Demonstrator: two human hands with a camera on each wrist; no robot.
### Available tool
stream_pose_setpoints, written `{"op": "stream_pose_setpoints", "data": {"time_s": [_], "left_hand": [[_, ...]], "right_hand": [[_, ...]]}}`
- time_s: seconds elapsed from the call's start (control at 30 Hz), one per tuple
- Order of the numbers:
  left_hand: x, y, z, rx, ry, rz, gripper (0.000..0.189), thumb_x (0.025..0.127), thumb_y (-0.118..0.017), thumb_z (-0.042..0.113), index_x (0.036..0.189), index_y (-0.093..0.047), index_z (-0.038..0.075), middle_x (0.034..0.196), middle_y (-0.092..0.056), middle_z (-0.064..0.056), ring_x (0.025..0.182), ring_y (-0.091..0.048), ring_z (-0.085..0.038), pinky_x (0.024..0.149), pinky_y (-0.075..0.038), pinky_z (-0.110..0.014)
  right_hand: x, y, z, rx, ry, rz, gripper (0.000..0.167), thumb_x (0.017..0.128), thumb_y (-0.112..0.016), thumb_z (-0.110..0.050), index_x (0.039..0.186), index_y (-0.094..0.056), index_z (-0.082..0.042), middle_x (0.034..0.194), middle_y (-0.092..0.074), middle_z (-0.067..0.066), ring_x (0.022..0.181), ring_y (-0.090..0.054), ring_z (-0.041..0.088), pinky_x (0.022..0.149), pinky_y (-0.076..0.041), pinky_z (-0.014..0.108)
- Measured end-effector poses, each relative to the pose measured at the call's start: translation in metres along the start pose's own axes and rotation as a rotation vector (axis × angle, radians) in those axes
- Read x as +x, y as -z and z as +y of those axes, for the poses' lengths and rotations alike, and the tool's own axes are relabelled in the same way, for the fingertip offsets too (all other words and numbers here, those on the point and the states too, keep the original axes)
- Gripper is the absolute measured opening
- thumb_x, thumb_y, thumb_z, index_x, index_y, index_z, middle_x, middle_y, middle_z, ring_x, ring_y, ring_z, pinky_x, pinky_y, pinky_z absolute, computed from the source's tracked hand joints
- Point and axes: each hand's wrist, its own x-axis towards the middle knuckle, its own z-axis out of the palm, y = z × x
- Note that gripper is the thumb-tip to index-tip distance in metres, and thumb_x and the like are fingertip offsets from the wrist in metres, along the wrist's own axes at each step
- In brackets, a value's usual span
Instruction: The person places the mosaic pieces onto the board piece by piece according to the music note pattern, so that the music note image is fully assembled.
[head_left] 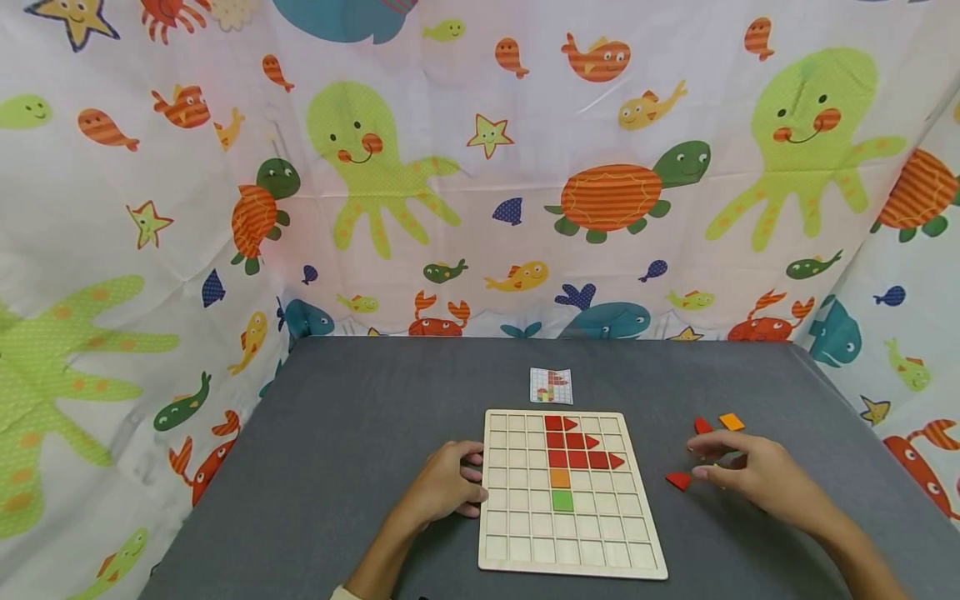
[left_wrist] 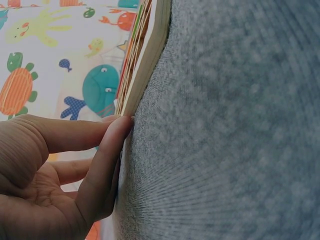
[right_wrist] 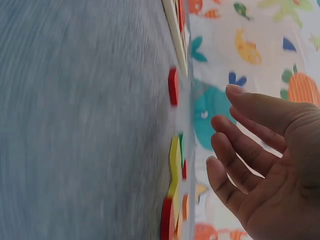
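Note:
A pale wooden grid board point(head_left: 522, 550) lies on the dark grey table. Red squares and red triangles point(head_left: 617, 461) form three rows in its cells, with an orange square point(head_left: 559, 477) and a green square point(head_left: 562, 500) below. My left hand point(head_left: 447, 483) touches the board's left edge, thumb and finger at the rim in the left wrist view. To the right of the board, my right hand point(head_left: 753, 471) hovers over loose pieces, fingers loosely bent and holding nothing. A red piece point(head_left: 678, 481) lies just left of its fingertips; the hand partly hides others, including yellow ones point(right_wrist: 174, 162).
Behind the board lies a small printed pattern card point(head_left: 551, 387). An orange square point(head_left: 731, 422) and another red piece point(head_left: 702, 426) sit beyond my right hand. A white curtain point(head_left: 465, 292) printed with sea animals hangs along the table's back and sides.

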Motion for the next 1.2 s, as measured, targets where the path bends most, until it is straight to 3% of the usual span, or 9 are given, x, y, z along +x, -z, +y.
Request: {"op": "stream_pose_setpoints", "data": {"time_s": [0.1,0.3,0.63,0.9,1.2], "left_hand": [[0.0,0.0,0.0,0.001,-0.004,-0.003,0.068,0.08,-0.078,-0.015,0.144,-0.055,-0.01,0.126,-0.058,-0.02,0.104,-0.066,-0.028,0.059,-0.068,-0.038],[0.0,0.0,-0.001,0.0,-0.006,-0.003,0.068,0.081,-0.078,-0.014,0.145,-0.054,-0.01,0.127,-0.057,-0.02,0.105,-0.066,-0.028,0.06,-0.068,-0.038],[0.0,0.0,-0.001,0.002,-0.001,0.002,0.068,0.081,-0.078,-0.015,0.145,-0.055,-0.009,0.127,-0.057,-0.019,0.104,-0.065,-0.027,0.059,-0.068,-0.038],[0.0,-0.001,-0.001,0.005,-0.005,0.001,0.068,0.081,-0.077,-0.014,0.145,-0.055,-0.01,0.126,-0.058,-0.019,0.104,-0.065,-0.027,0.059,-0.068,-0.038],[0.0,-0.001,-0.001,0.01,0.003,-0.001,0.067,0.081,-0.078,-0.014,0.144,-0.055,-0.009,0.126,-0.058,-0.019,0.104,-0.065,-0.028,0.059,-0.067,-0.037]], "right_hand": [[-0.003,0.008,0.013,0.003,-0.041,-0.006,0.042,0.093,-0.084,-0.033,0.126,-0.075,-0.009,0.116,-0.075,0.007,0.089,-0.065,0.003,0.07,-0.061,0.022],[-0.007,0.021,0.04,-0.033,-0.041,-0.012,0.039,0.096,-0.08,-0.031,0.128,-0.074,-0.009,0.123,-0.074,0.01,0.095,-0.063,-0.003,0.075,-0.058,0.019],[-0.012,0.038,0.071,0.01,-0.033,-0.135,0.037,0.1,-0.07,-0.011,0.135,-0.068,-0.001,0.129,-0.07,0.016,0.101,-0.059,-0.008,0.079,-0.057,0.017],[-0.012,0.045,0.08,0.002,-0.056,-0.133,0.045,0.092,-0.074,-0.004,0.136,-0.066,0.002,0.126,-0.072,0.016,0.095,-0.062,0.001,0.077,-0.057,0.018],[-0.012,0.048,0.082,-0.143,-0.147,-0.115,0.044,0.09,-0.081,-0.015,0.13,-0.071,0.0,0.119,-0.073,0.012,0.087,-0.056,0.0,0.069,-0.052,0.019]]}}
